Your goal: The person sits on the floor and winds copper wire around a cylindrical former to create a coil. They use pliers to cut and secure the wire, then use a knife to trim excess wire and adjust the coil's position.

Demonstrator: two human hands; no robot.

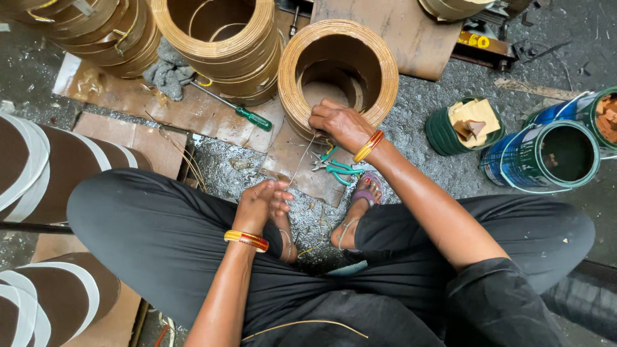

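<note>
I sit cross-legged on the floor. My right hand (339, 123) reaches forward to the near rim of a round tan coil (339, 67) that stands on its side, and pinches a thin wire (301, 160) there. The wire runs down and back to my left hand (260, 204), which is closed on its lower end just above my knee. Teal-handled pliers (337, 167) lie on the floor below my right wrist. Both wrists wear red and yellow bangles.
More tan coils (222, 45) are stacked at the back left, with a green-handled screwdriver (241, 112) and a grey rag (168, 71) beside them. Open tins (546, 157) stand at the right, one holding card pieces (466, 125). Brown and white curved parts (45, 167) lie at the left.
</note>
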